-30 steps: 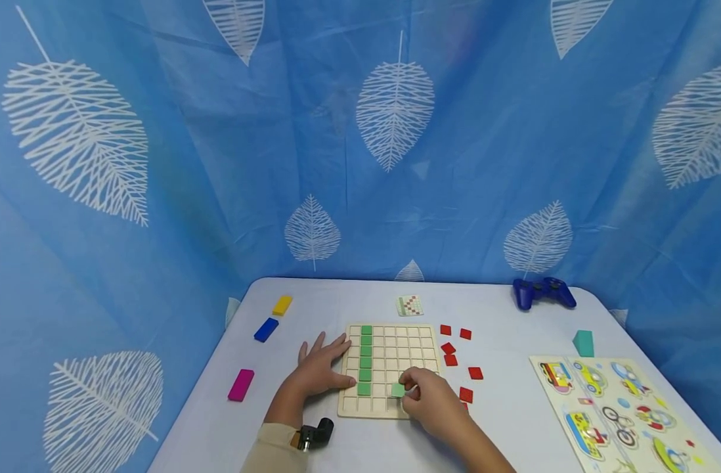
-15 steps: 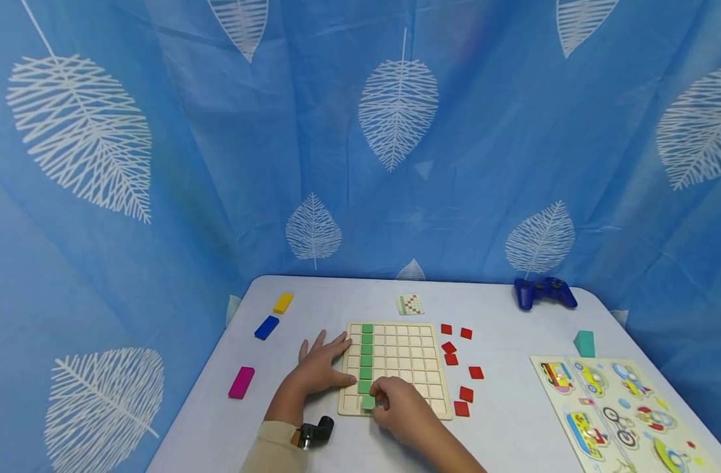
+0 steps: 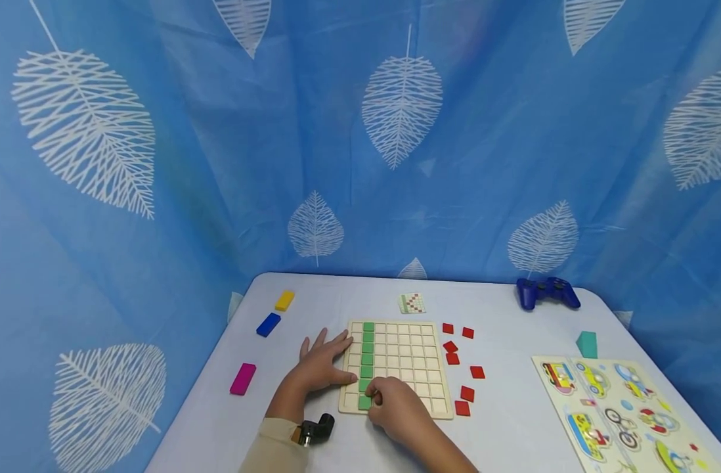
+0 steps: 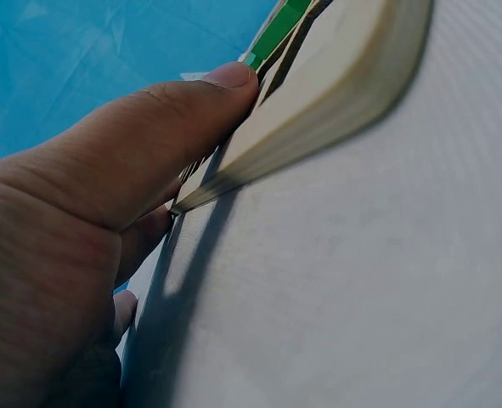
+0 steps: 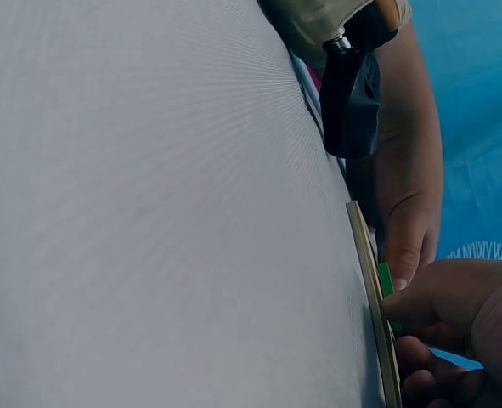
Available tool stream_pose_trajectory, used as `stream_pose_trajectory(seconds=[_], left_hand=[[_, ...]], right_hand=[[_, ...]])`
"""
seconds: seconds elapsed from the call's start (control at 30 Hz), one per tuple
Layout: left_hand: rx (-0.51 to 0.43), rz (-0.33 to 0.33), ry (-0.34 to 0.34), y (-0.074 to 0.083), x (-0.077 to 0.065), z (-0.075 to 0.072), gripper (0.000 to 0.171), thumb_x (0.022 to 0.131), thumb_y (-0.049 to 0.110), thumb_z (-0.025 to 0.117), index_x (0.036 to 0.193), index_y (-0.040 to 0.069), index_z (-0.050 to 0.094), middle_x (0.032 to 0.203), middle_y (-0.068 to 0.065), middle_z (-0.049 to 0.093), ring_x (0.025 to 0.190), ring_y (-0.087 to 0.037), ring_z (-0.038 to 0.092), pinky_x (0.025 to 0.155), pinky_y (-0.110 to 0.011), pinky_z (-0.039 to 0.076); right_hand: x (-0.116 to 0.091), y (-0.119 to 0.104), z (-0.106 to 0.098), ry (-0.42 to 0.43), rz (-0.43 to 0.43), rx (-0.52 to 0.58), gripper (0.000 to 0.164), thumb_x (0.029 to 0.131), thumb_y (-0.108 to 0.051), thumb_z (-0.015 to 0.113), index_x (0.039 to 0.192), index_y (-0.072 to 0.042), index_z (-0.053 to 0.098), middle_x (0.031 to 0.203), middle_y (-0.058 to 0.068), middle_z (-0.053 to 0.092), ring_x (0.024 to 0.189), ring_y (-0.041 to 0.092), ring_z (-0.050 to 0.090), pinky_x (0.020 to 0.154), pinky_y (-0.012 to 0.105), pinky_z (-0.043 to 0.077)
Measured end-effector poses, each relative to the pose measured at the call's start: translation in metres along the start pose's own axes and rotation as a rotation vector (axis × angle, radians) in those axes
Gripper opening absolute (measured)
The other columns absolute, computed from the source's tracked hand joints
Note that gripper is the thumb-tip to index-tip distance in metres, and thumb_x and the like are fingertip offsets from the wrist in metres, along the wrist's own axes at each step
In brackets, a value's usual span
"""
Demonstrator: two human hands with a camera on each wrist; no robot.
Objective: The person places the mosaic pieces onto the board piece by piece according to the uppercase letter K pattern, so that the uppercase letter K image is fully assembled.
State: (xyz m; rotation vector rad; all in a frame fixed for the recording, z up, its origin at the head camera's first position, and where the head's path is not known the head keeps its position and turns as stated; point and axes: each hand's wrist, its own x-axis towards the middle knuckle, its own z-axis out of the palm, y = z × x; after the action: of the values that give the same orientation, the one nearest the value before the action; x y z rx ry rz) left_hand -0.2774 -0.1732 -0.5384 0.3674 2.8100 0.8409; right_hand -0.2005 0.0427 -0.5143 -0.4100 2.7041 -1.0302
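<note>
A wooden grid board lies on the table, with a column of green square tiles in its second column from the left. My left hand rests at the board's left edge with its fingers spread; in the left wrist view its thumb lies across the rim near a green tile. At the front of that column, my right hand has curled fingers and thumb at the lowest green tile. This tile sits in the bottom row's cell, its right side partly hidden by the fingertips.
Several red tiles are scattered right of the board. A small pattern card lies behind it. Yellow, blue and magenta blocks lie at left. A game controller, teal block and picture puzzle board occupy the right side.
My right hand has carried the green tile leftward across the board to the second column, where it has settled into the bottom cell. The left hand has stayed in place.
</note>
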Motion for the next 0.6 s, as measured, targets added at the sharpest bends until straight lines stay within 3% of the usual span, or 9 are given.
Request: stream_pose_trajectory(seconds=[0.3,0.6], left_hand=[[0.012,-0.01,0.0,0.002,-0.0002,-0.0006,0.094,0.078,0.054,0.088,0.158,0.024,0.049,0.17,0.003,0.036,0.163,-0.04,0.008,0.126,-0.069,-0.005],[0.008,-0.014,0.013,0.0003,-0.0003,0.0073,0.093,0.077,0.054,0.088,0.157,0.024,0.051,0.169,0.002,0.037,0.163,-0.04,0.008,0.125,-0.07,-0.005]], right_hand=[[-0.0014,0.0012,-0.0005,-0.018,-0.004,0.016,0.02,0.079,-0.012,0.081,0.096,-0.019,0.074,0.076,-0.005,0.055,0.067,0.012,0.048,0.057,0.028,0.037],[-0.0029,0.0032,0.0036,0.033,-0.011,-0.024,0.016,0.082,-0.017,0.083,0.094,-0.02,0.073,0.073,-0.007,0.055,0.064,0.01,0.048,0.057,0.028,0.038]])
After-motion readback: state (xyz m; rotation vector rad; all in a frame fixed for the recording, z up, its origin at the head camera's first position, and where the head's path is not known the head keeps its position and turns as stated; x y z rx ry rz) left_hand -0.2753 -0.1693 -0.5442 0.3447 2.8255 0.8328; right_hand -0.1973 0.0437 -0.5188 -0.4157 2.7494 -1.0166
